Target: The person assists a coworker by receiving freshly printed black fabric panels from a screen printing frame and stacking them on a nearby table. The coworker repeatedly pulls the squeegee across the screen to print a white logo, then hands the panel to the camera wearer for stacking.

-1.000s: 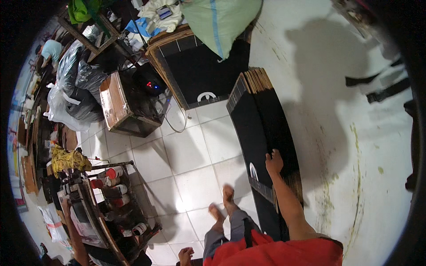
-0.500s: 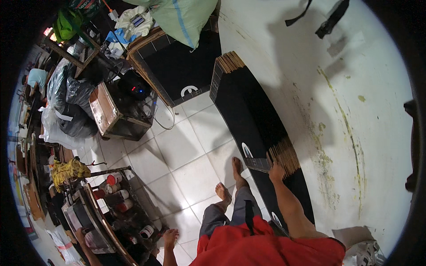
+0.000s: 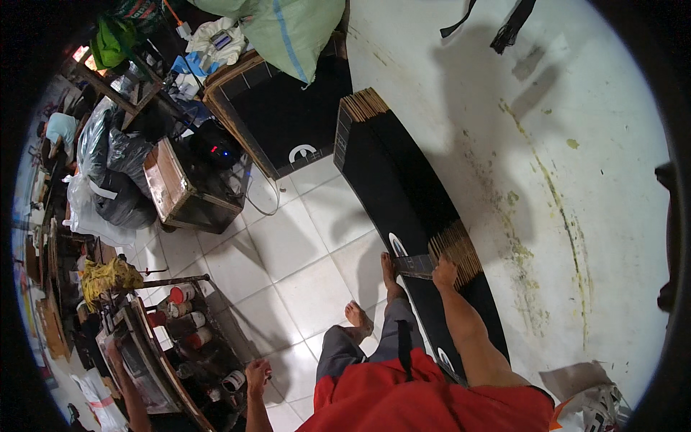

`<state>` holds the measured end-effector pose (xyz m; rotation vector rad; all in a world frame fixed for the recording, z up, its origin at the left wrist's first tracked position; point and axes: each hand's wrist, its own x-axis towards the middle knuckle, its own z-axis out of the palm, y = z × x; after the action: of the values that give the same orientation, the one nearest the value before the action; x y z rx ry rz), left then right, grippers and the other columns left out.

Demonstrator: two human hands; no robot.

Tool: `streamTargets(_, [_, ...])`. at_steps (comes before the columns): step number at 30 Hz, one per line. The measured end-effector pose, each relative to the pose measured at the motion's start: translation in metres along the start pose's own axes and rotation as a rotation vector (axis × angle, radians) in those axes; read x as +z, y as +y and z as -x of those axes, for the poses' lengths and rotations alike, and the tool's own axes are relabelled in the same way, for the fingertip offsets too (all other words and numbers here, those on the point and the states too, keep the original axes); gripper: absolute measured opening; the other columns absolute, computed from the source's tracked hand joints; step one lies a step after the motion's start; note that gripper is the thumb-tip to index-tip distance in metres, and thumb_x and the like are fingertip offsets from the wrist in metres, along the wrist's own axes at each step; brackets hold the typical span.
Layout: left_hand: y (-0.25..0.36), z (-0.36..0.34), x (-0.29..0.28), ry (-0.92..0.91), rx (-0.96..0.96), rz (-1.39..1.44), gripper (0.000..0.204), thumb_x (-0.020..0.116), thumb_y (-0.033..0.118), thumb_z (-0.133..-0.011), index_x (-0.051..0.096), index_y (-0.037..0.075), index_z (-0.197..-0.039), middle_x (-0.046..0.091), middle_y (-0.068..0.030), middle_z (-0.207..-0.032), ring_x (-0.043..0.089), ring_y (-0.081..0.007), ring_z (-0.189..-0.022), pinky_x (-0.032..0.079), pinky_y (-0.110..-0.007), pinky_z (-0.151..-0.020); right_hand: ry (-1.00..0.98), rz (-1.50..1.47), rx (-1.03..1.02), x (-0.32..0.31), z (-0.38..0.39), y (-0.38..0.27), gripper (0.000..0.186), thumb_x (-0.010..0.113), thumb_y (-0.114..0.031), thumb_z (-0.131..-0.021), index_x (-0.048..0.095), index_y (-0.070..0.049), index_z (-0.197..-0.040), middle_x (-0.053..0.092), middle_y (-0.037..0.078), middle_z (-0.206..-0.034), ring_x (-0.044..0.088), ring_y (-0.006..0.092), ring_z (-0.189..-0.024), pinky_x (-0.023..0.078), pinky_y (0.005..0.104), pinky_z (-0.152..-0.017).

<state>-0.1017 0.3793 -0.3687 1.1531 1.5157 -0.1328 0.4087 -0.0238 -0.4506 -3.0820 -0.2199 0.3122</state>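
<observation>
My right hand (image 3: 445, 273) is closed on the top edge of a black panel (image 3: 417, 265) at the front of a leaning stack. The panel has a grey gridded strip along that edge and a white round mark. Behind it, a row of brown board edges (image 3: 458, 252) shows closely packed. Another stack of black panels (image 3: 385, 173) with brown edges leans on the wall just beyond. Down at my left side, my left hand (image 3: 258, 374) hangs with loosely bent fingers and nothing in it, near a rack of jars.
Jars and cans (image 3: 194, 320) fill the rack at left. Another person's forearm (image 3: 128, 381) reaches over framed screens there. A metal-edged box (image 3: 188, 189), plastic bags (image 3: 115, 173) and a green sack (image 3: 291, 36) stand farther off. The stained white wall (image 3: 533, 216) rises at right.
My view has shifted slightly. The front panel under my right hand tilts a little away from the stack toward my feet. My left hand has swung slightly left; the other person's forearm moved up.
</observation>
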Motion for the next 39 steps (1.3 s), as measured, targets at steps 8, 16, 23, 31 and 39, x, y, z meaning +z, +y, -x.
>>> streamTargets(8, [-0.08, 0.012, -0.014, -0.141, -0.014, -0.056, 0.023, 0.06, 0.019, -0.079, 0.062, 0.002, -0.094, 0.064, -0.0075, -0.075, 0.059, -0.0144, -0.058, 0.044, -0.025, -0.047, -0.058, -0.051, 0.101, -0.001, 0.003, -0.001, 0.033, 0.066, -0.01, -0.073, 0.056, -0.001, -0.103, 0.061, 0.018, -0.094, 0.061, 0.0329, -0.085, 0.05, 0.0419, -0.073])
streamTargets(16, [-0.075, 0.049, 0.024, -0.116, -0.179, -0.04, 0.017, 0.063, 0.019, -0.081, 0.06, 0.003, -0.085, 0.061, -0.0056, -0.069, 0.056, -0.0129, -0.055, 0.041, -0.025, -0.048, 0.051, -0.233, 0.143, -0.023, 0.061, -0.008, 0.038, 0.066, -0.012, -0.073, 0.056, -0.002, -0.108, 0.058, 0.017, -0.098, 0.059, 0.0317, -0.088, 0.051, 0.0416, -0.071])
streamTargets(23, [-0.042, 0.074, 0.068, -0.123, 0.025, 0.048, 0.016, 0.062, 0.018, -0.081, 0.06, 0.003, -0.087, 0.063, -0.0048, -0.073, 0.06, -0.0135, -0.061, 0.042, -0.024, -0.051, -0.163, -0.322, 0.064, -0.021, 0.172, -0.015, 0.023, 0.06, -0.011, -0.068, 0.056, -0.004, -0.089, 0.059, 0.018, -0.094, 0.057, 0.0364, -0.09, 0.047, 0.0446, -0.078])
streamTargets(31, [-0.116, 0.156, 0.074, -0.039, -0.046, 0.081, 0.028, 0.062, 0.023, -0.081, 0.059, 0.002, -0.099, 0.063, -0.0059, -0.079, 0.061, -0.0154, -0.071, 0.044, -0.029, -0.06, -0.519, -0.275, -0.022, 0.001, 0.221, 0.051, 0.03, 0.058, -0.014, -0.068, 0.06, -0.007, -0.097, 0.061, 0.017, -0.102, 0.058, 0.0333, -0.097, 0.047, 0.0431, -0.083])
streamTargets(39, [-0.255, 0.159, -0.01, 0.158, -0.23, 0.521, 0.022, 0.061, 0.022, -0.081, 0.059, 0.008, -0.098, 0.063, -0.0071, -0.079, 0.061, -0.0202, -0.066, 0.045, -0.035, -0.059, -0.544, -0.148, -0.234, 0.006, 0.22, 0.034, 0.022, 0.061, -0.018, -0.067, 0.066, -0.008, -0.086, 0.065, 0.016, -0.091, 0.061, 0.0324, -0.09, 0.048, 0.0406, -0.081])
